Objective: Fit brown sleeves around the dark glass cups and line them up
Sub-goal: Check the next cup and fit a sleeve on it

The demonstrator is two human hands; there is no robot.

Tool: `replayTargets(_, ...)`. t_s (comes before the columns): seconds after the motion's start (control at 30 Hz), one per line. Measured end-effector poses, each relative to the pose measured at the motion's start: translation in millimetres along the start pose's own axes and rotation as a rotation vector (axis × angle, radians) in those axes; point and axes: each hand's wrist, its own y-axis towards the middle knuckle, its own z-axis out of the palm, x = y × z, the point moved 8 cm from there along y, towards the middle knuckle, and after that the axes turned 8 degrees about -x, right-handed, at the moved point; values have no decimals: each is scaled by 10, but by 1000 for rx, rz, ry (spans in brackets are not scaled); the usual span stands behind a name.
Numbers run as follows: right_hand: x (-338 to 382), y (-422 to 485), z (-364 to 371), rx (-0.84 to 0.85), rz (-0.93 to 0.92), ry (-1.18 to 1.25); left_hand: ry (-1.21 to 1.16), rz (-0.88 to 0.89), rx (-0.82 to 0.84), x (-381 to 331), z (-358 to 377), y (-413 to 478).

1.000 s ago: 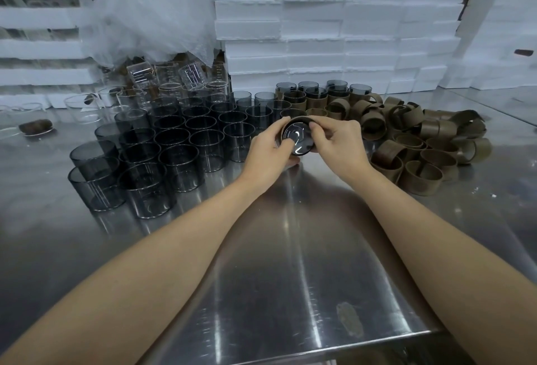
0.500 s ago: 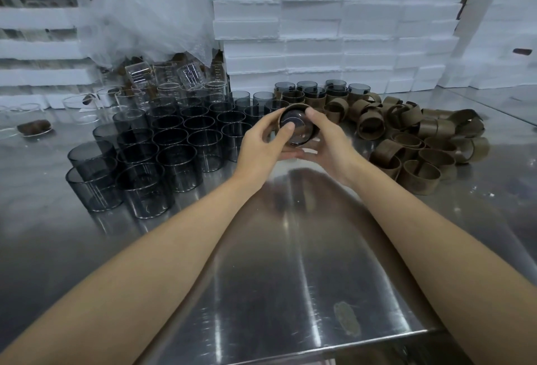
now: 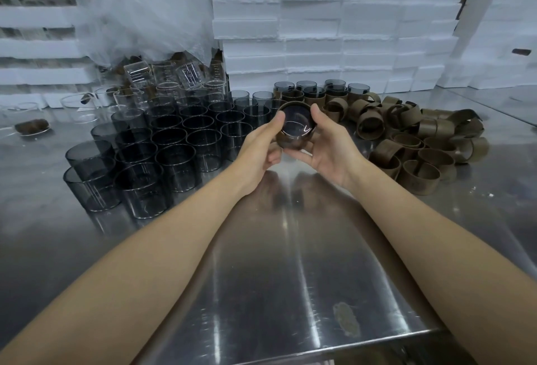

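Both hands hold one dark glass cup (image 3: 296,126) wrapped in a brown sleeve, raised above the steel table with its mouth tilted toward me. My left hand (image 3: 261,146) grips its left side and my right hand (image 3: 328,143) grips its right side and underside. Several bare dark glass cups (image 3: 171,152) stand packed together to the left. A heap of loose brown sleeves (image 3: 412,143) lies to the right. Behind the held cup, several sleeved cups (image 3: 319,94) stand in rows.
The steel table (image 3: 276,277) has its front edge near me. White foam boxes (image 3: 319,30) are stacked along the back. Clear glass beakers (image 3: 162,79) sit under a plastic sheet at the back left, and a small brown item lies on a dish (image 3: 32,127) far left.
Both hands lifted the sleeved cup and shifted their grip; the cup now sits upright-tilted with my right hand under it, its sleeve side showing.
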Motion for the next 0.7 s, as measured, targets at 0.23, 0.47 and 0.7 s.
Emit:
replayTargets(0.23,-30,-12,28,-26,113,159,-77,-85,-14,23,2,-12)
replayTargets(0.47,-50,-1,62,0,158,194,-157,-167,-62,57,18,-30)
replayTargets(0.7,-3,-2,86,50,133,230,-226,-132,-6,28,68,-18)
